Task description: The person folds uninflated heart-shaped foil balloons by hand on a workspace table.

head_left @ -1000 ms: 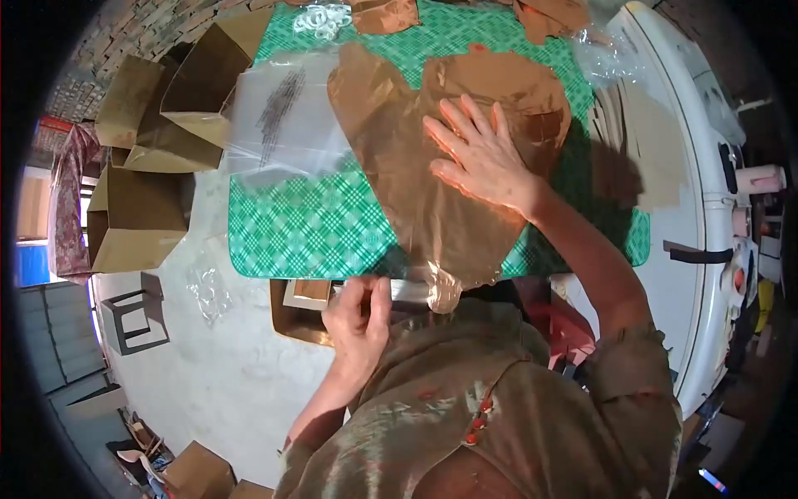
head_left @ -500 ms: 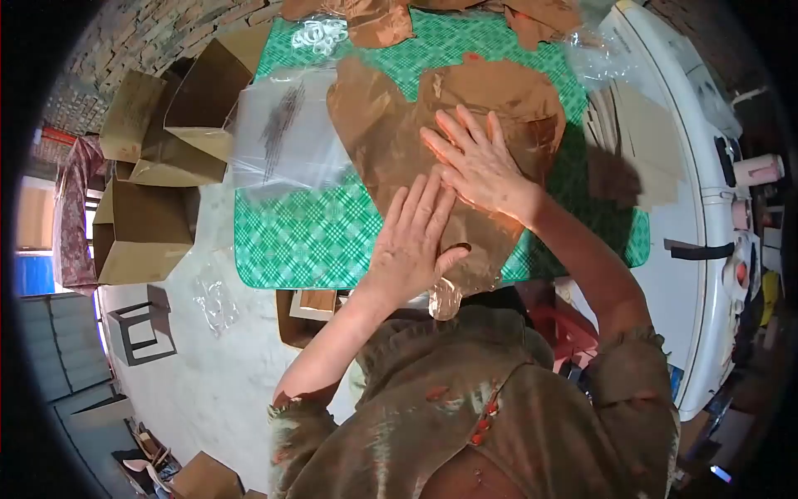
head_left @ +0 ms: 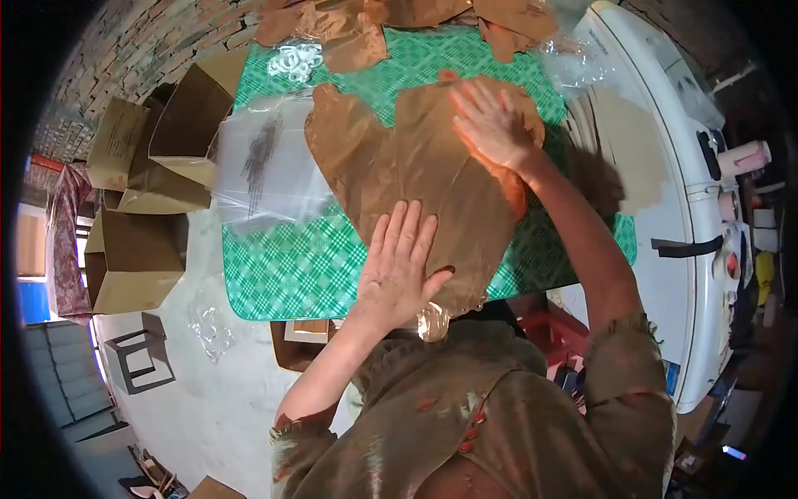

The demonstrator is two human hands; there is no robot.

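A thin, slightly shiny brown garment (head_left: 416,158) lies spread on a green checked tablecloth (head_left: 283,266). My left hand (head_left: 397,262) rests flat on its lower left part, palm down and fingers stretched out. Up at the garment's right side, my right hand (head_left: 492,129) presses flat with its fingers spread, slightly blurred. A clear shiny strip (head_left: 432,323) hangs at the lower edge, near my body. Just left of the garment sits a stack of clear plastic bags (head_left: 270,162) with printed text.
White rings (head_left: 294,62) and more brown garments (head_left: 353,41) lie at the table's far side. Tan card sheets (head_left: 628,141) are on the right, beside a white appliance (head_left: 665,100). Open cardboard boxes (head_left: 137,258) stand to the left; a small grey frame (head_left: 140,353) is on the floor.
My hands have moved apart: the right slid up over the garment, the left slightly down and left. The garment looks smoother. The whole view has shifted a little.
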